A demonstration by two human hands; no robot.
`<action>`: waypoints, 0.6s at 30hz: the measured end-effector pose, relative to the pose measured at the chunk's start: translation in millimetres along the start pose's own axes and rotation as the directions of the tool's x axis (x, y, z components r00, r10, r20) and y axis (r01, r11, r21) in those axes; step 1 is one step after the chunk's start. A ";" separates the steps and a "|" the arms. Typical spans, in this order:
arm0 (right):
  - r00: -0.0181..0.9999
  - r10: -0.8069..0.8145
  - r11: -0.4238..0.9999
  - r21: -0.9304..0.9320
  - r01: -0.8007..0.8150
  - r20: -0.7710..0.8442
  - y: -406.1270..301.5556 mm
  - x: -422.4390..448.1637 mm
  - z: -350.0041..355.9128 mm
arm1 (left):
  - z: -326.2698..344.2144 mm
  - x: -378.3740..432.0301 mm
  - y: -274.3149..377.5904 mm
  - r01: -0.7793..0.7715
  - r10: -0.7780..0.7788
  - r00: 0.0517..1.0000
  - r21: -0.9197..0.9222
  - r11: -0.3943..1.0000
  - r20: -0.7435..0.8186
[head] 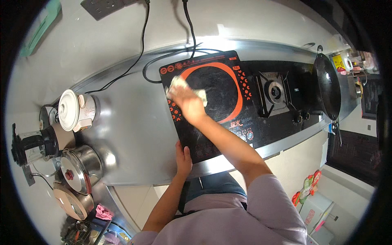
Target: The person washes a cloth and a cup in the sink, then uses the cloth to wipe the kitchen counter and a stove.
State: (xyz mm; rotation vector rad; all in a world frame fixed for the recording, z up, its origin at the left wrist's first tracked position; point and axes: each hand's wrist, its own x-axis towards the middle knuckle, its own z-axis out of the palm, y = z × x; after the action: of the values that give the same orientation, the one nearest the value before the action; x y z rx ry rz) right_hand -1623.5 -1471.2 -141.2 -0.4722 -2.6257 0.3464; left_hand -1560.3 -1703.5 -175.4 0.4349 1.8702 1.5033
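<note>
A black portable induction cooktop (pixel 214 92) with an orange ring and printed patterns lies on the stainless steel counter (pixel 134 122), turned slightly. My right hand (pixel 188 102), a little blurred, presses a pale, crumpled cloth (pixel 200 95) onto the cooktop's upper left part. The cloth sticks out on both sides of the fingers. My left hand (pixel 184 159) rests against the cooktop's lower left edge, thumb on top and the other fingers along the side; whether it grips the edge firmly cannot be told. Black cables run behind the cooktop.
Right of the cooktop are a gas burner (pixel 274 92) and a black wok (pixel 329 85). At the left stand a white lidded pot (pixel 75 110), a blender (pixel 36 145), a steel pot (pixel 82 168) and a pan with a glass lid (pixel 70 200). A pink cloth (pixel 104 212) lies lower left.
</note>
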 end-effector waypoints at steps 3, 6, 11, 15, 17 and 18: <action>0.979 -0.026 0.999 -0.021 0.031 0.203 31.1 -1.6 -36.1 | -4.1 -6.2 1.8 -0.025 0.026 0.999 0.053 0.998 -0.033; 0.965 0.253 0.925 -0.275 -0.261 -0.065 162.9 11.4 -68.2 | 2.2 -7.0 19.1 -0.009 0.012 1.000 0.097 0.995 -0.024; 0.946 0.233 0.894 -0.335 -0.299 -0.225 153.3 -16.9 -66.4 | 5.3 -7.4 18.5 0.008 -0.002 0.998 0.107 0.994 -0.057; 0.957 0.289 0.917 -0.291 -0.271 0.021 -4.0 -95.0 -59.3 | 5.2 -7.4 17.7 -0.009 0.011 0.997 0.022 1.000 -0.072; 0.979 0.185 0.870 -0.478 -0.123 0.085 -91.0 -154.4 -43.3 | 6.6 -4.4 12.4 -0.124 0.122 0.991 -0.020 0.992 -0.062; 0.995 0.059 0.996 0.058 -0.063 0.075 -111.0 -160.5 -50.3 | -2.0 -10.3 -13.2 -0.023 0.019 0.999 -0.137 0.990 -0.033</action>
State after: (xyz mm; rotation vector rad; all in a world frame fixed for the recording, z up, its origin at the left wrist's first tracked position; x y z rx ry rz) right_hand -1494.8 -1625.2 -124.0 -0.5295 -2.6666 0.4696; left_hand -1552.4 -1715.2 -184.6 0.3694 1.7768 1.6499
